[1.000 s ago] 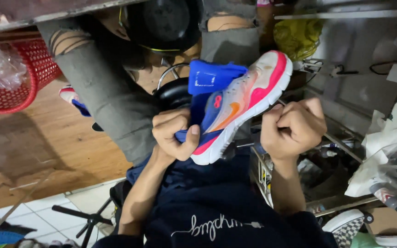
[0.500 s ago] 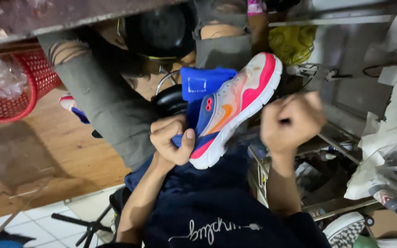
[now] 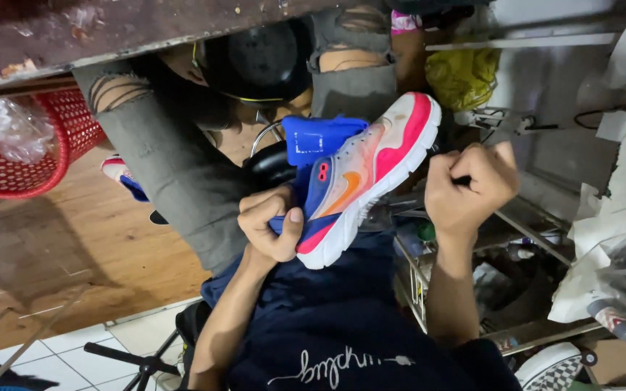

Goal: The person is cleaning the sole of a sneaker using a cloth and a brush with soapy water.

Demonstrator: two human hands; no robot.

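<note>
**One shoe held at the heel, the other hand clenched beside the toe**

The left hand clamps the heel end of one shoe, thumb pressed on the blue side panel and fingers wrapped behind. From that grip the shoe slants up and away, pink toe highest, white sole turned toward the right hand. Held this way, the side and sole edge face the person, probably so that seam can be seen and worked.

The right hand is a tight fist just beside the toe, apart from the sole. Something thin and dark peeps from the fist; I cannot tell what it is.

Beyond the grip sits a second person in torn grey jeans, and another shoe shows partly behind that leg. Far to the left of the grip stands one red basket; a yellow bag hangs above the fist.
</note>
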